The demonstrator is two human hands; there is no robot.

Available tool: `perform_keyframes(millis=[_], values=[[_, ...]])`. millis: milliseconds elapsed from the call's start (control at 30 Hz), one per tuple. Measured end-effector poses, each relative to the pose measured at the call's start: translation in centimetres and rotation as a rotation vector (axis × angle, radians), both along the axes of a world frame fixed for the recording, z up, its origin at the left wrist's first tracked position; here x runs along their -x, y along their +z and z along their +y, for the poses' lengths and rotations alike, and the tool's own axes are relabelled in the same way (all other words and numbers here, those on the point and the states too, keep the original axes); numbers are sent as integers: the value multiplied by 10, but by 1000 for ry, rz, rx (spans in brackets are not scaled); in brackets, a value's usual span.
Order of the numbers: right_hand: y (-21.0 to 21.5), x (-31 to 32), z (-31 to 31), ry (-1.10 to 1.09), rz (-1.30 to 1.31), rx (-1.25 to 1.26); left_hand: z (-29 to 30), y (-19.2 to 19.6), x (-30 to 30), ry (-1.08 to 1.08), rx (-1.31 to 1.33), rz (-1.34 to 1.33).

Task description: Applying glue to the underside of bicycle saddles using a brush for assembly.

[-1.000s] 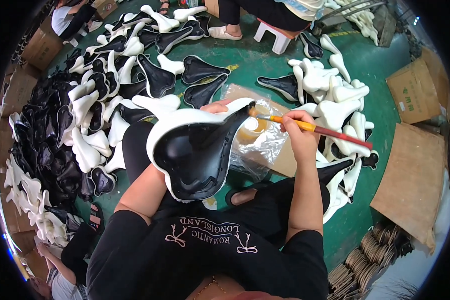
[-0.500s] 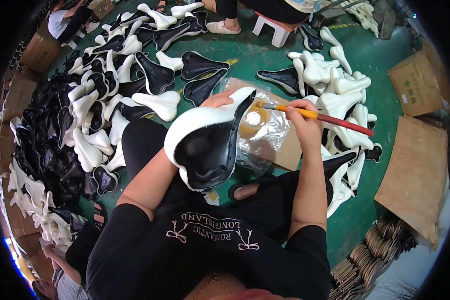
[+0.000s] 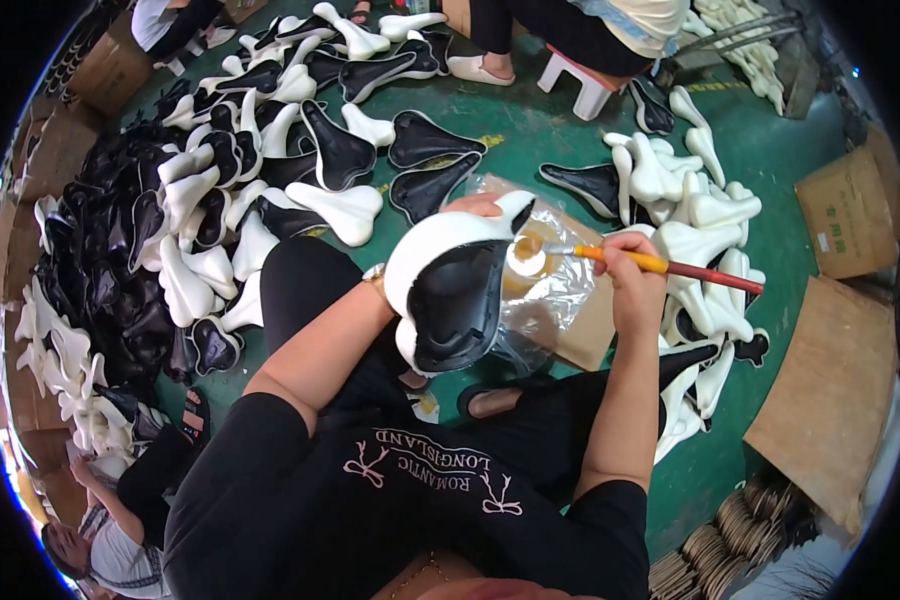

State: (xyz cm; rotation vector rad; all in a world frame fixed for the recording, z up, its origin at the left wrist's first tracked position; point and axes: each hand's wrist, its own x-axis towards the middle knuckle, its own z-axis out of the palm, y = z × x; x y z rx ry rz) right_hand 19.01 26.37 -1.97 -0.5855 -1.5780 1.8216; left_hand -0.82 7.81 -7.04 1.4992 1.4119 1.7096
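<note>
Saddle (image 3: pixel 450 290) sat tilted, held by the left hand (image 3: pixel 476 204), black hollow (image 3: pixel 462 310) showing; the right hand (image 3: pixel 634 281) gripped 1 brush (image 3: pixel 656 264), its bristles (image 3: pixel 532 246) near the saddle's nose (image 3: pixel 518 211).

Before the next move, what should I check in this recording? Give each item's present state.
1. Brush held by the right fingers: ok.
2. Saddle held by the left fingers: ok, though partly hidden.
3. Saddle's black hollow side in view: ok.
4. Bristles clear of the saddle: cannot tell, close to its edge.
5. Plastic sheet smooth: not ok, crumpled.
</note>
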Motion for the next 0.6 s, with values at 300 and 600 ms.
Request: perform_keyframes(millis=[300, 600], values=[[4, 0, -9, 178, -89, -175, 12, 20, -10, 191, -46, 414], [37, -9, -34, 417, -67, -485, 17, -8, 21, 169, -58, 320]])
